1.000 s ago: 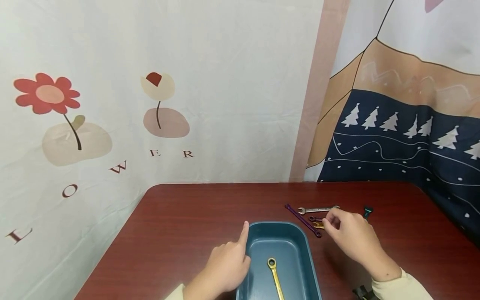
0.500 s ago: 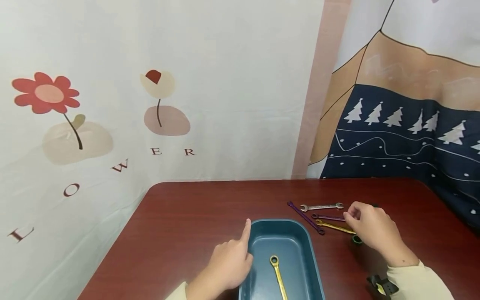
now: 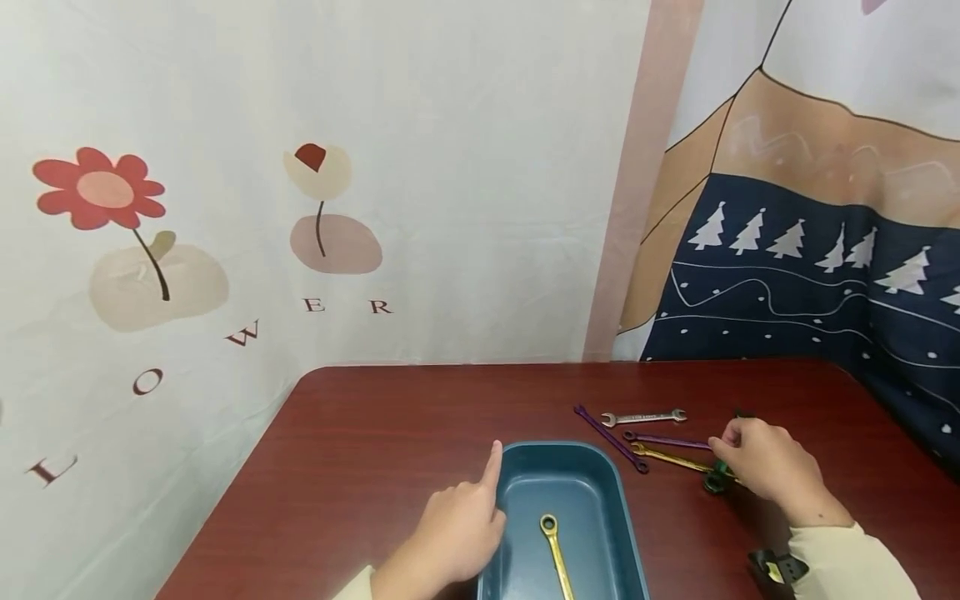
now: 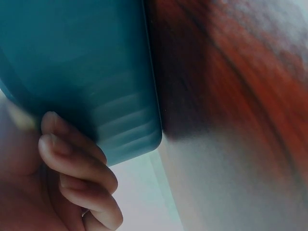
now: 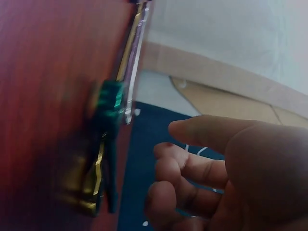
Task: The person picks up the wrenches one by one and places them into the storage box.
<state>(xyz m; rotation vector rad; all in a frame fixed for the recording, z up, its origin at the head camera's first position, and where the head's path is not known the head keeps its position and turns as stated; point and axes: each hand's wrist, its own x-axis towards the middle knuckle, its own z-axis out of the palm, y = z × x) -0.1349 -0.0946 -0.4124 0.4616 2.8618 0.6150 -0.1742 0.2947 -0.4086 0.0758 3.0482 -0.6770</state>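
Note:
My left hand (image 3: 459,529) grips the left rim of a blue-green tray (image 3: 626,533), index finger straight along it. The left wrist view shows other fingers (image 4: 79,163) curled against the tray's outer wall (image 4: 125,110). Inside the tray lies a yellow ratchet wrench (image 3: 555,554). My right hand (image 3: 772,467) hovers by a green wrench (image 3: 716,481), which overlaps a yellow wrench (image 3: 671,457). In the right wrist view, the loosely curled fingers (image 5: 168,168) hold nothing and stand apart from the green wrench (image 5: 110,103). The hand partly hides the wrenches in the head view.
Beyond the tray's right corner lie a purple wrench (image 3: 611,439), a silver open-end wrench (image 3: 643,418) and a second purple wrench (image 3: 671,440). Another green piece (image 3: 741,413) shows behind my right hand. A printed curtain (image 3: 480,183) hangs behind the red-brown table (image 3: 360,467).
My right hand has moved right and slightly down, uncovering the yellow wrench, the second purple wrench and a green wrench's end. The left hand stays at the tray.

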